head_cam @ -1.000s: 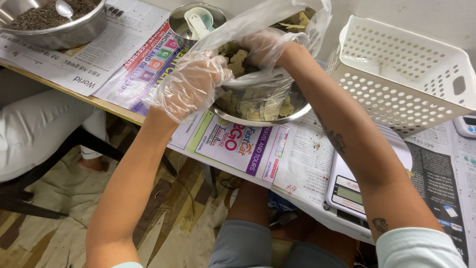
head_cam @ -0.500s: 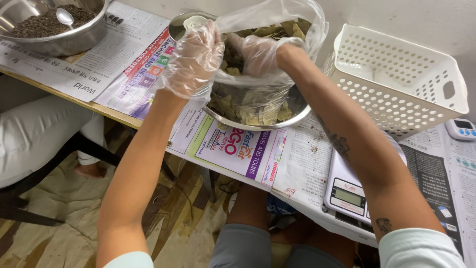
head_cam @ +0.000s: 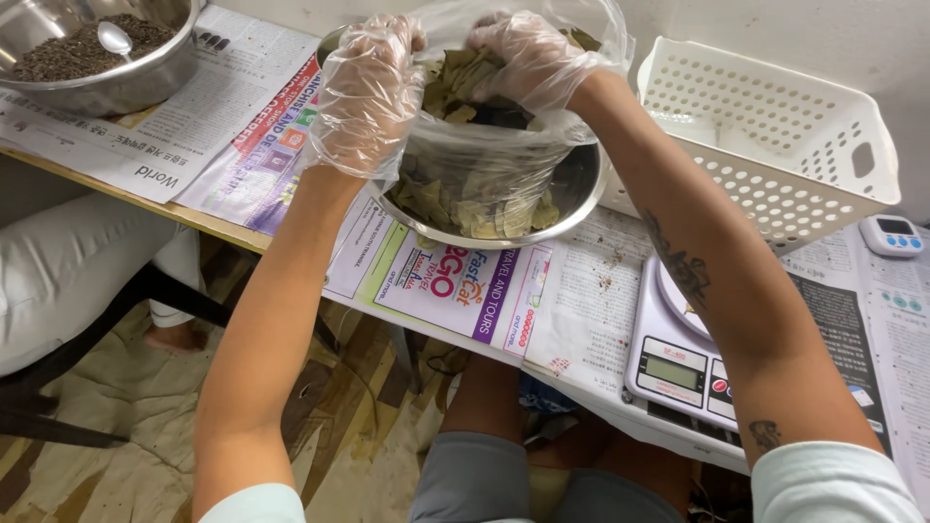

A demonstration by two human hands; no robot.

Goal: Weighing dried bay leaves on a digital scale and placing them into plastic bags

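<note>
A clear plastic bag [head_cam: 484,160] full of dried green leaves stands in a steel bowl [head_cam: 572,199] that also holds loose leaves. My left hand [head_cam: 368,92], in a thin clear glove, grips the bag's left rim. My right hand [head_cam: 528,53], gloved the same way, is at the bag's mouth, its fingers closed on the top edge and the leaves there. Both hands hold the bag upright above the bowl.
The table is covered with newspaper [head_cam: 436,281]. A white perforated basket [head_cam: 775,145] lies tilted at the right. A white digital scale [head_cam: 678,363] sits under my right forearm. A second steel bowl [head_cam: 107,68] with dark grains and a spoon stands far left. Another person's legs [head_cam: 68,271] are at left.
Both hands have lifted and gathered the bag upward, out of the bowl's leaves. The bag now stands taller and fuller.
</note>
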